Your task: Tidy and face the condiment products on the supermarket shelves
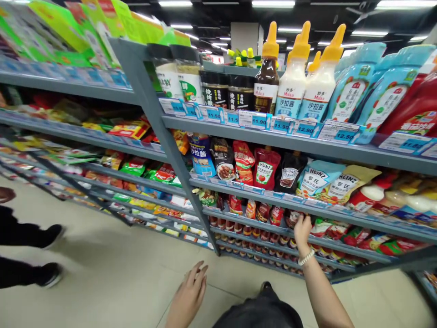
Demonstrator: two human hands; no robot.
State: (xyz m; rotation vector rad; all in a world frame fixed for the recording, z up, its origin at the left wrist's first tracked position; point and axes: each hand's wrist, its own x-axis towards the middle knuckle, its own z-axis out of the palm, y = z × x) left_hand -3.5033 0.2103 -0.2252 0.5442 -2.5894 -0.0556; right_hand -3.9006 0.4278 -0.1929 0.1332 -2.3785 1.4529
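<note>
Head camera view: a small, glossy dark-brown pouch (292, 217) is seen on the right side of a grey metal shelf unit (180, 159), on the narrow shelf below the row of larger sauce pouches. It is touched at its right side by the fingers of the right hand (302, 230), whose wrist is ringed by a white beaded bracelet (306, 257). Whether the grip has been closed on it cannot be told, since the fingertips are partly hidden. The left hand (191, 291) is held empty and open, nearer and to the left, above the pale tiled floor (112, 273)

To the left of the pouch, a red plastic pouch (276, 215) is stood; to its right, green-and-red packets (319, 226) are laid. Farther left, dark-trousered legs of another person (20, 230) are seen

The pouch is judged light to moderate in weight, soft and yielding, its smooth film perhaps slippery. It is probably best taken by the stiffer sealed edge or across the upper body, with thumb and fingers opposed; if squeezed hard at the middle, the contents could be shifted and the hold loosened
</note>
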